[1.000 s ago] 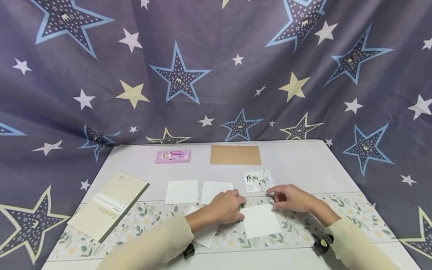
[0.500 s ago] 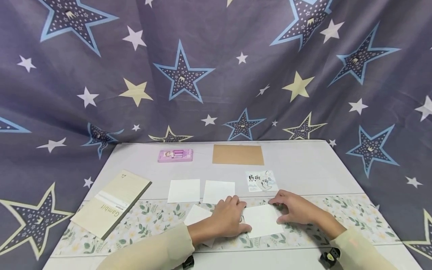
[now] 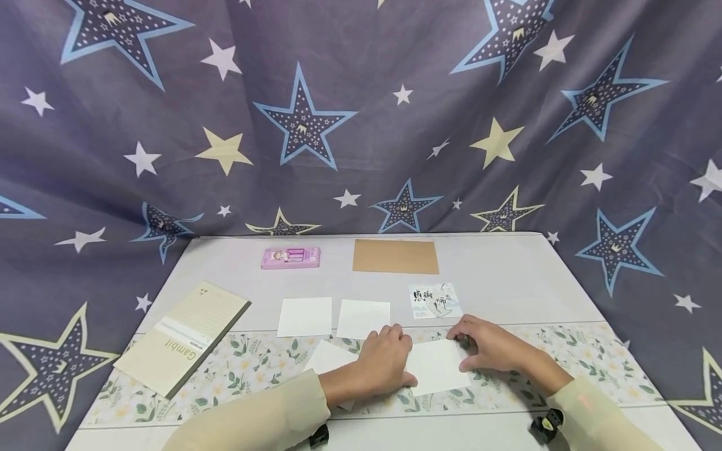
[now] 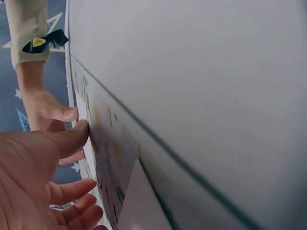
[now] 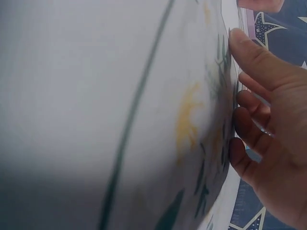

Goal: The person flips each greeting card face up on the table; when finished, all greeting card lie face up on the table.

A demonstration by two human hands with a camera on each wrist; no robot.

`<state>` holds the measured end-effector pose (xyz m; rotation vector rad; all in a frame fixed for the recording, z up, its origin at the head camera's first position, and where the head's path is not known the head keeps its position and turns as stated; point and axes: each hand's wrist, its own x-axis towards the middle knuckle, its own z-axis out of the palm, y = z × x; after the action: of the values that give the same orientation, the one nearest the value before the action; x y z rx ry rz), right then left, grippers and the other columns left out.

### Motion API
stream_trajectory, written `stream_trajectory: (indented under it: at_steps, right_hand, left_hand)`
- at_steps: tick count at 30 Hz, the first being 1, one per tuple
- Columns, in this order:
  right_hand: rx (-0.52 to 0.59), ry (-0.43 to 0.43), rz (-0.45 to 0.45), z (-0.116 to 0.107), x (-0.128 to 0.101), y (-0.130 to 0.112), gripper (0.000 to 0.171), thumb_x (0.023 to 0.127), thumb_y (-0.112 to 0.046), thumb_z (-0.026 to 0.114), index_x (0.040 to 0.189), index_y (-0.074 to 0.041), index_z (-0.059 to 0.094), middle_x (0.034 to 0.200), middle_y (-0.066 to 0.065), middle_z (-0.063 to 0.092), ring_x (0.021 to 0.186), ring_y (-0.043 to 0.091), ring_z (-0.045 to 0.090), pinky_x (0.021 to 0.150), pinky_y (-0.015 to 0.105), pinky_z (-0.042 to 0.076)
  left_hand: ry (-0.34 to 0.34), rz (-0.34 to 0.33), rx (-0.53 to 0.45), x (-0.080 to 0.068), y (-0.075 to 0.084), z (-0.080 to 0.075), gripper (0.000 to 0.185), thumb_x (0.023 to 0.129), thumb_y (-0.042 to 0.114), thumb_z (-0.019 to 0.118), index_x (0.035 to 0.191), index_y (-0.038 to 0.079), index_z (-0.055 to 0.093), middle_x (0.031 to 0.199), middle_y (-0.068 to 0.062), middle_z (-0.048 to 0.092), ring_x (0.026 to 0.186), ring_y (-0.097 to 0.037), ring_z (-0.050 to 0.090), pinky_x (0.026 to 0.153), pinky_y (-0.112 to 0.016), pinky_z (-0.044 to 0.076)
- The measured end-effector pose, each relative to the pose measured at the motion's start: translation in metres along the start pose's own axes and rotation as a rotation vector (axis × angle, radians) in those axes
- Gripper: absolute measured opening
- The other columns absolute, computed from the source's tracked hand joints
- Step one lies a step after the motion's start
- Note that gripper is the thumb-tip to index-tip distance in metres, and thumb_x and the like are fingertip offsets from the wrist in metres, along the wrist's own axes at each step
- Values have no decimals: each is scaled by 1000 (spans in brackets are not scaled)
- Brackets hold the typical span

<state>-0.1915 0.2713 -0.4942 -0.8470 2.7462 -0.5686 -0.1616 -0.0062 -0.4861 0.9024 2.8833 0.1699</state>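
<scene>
A blank white card lies flat on the floral strip of the table, between the two hands. The left hand is at its left side, thumb tip at the card's lower left edge and the other fingers bent down toward the table. At the opposite edge, the right hand has its thumb and forefinger spread along the card's side. In the right wrist view the fingers rest loosely on the cloth. Another white card lies partly hidden under the left forearm. Above the right hand is a printed card with dark brush characters.
Two more white cards lie left of the middle. A thick beige notebook lies slanted at the left. Farther back are a purple box and a brown envelope-like sheet. A star-patterned curtain hangs behind the table.
The right hand has come down from beside the printed card to the white card's right edge. The left thumb has moved to its left edge. The card itself has hardly shifted.
</scene>
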Motion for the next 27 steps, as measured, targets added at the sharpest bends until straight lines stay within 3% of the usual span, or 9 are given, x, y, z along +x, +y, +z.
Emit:
stream_trajectory:
  at_steps: [6, 11, 18, 24, 27]
  right_hand:
    - [2, -24, 24, -2, 2, -2, 59, 72, -50, 87, 118, -20, 66, 115, -10, 60, 102, 5, 56, 95, 36, 53]
    - [46, -60, 54, -3, 5, -5, 56, 71, -43, 90, 113, -20, 62, 115, -7, 57, 103, 9, 55, 97, 40, 52]
    - [69, -69, 75, -2, 6, -6, 56, 71, -36, 92, 111, -18, 57, 110, -6, 55, 97, 8, 51, 90, 33, 51]
    - [142, -40, 43, -1, 4, -7, 50, 74, -25, 91, 107, -16, 55, 100, -7, 57, 88, 6, 52, 80, 25, 51]
    - [154, -36, 23, -1, 3, -8, 50, 77, -21, 89, 114, -14, 57, 98, -7, 57, 87, 6, 52, 78, 24, 50]
  left_hand:
    - [-19, -55, -46, 5, 0, -3, 77, 69, 64, 86, 114, 5, 66, 98, -6, 59, 84, -17, 51, 70, -32, 45]
    - [-38, -73, -77, 11, 0, -8, 73, 62, 62, 91, 102, 6, 64, 89, -3, 55, 80, -16, 47, 69, -31, 45]
    - [-62, -74, -124, 12, -2, -9, 70, 61, 59, 93, 98, 9, 61, 89, -1, 52, 81, -15, 44, 68, -29, 43]
    - [-52, -33, -173, 12, -2, -8, 66, 63, 52, 93, 104, 10, 64, 91, 1, 53, 80, -14, 44, 66, -26, 40]
    - [-55, -25, -180, 13, -3, -8, 67, 63, 52, 93, 106, 10, 65, 92, 1, 53, 80, -13, 44, 66, -25, 39]
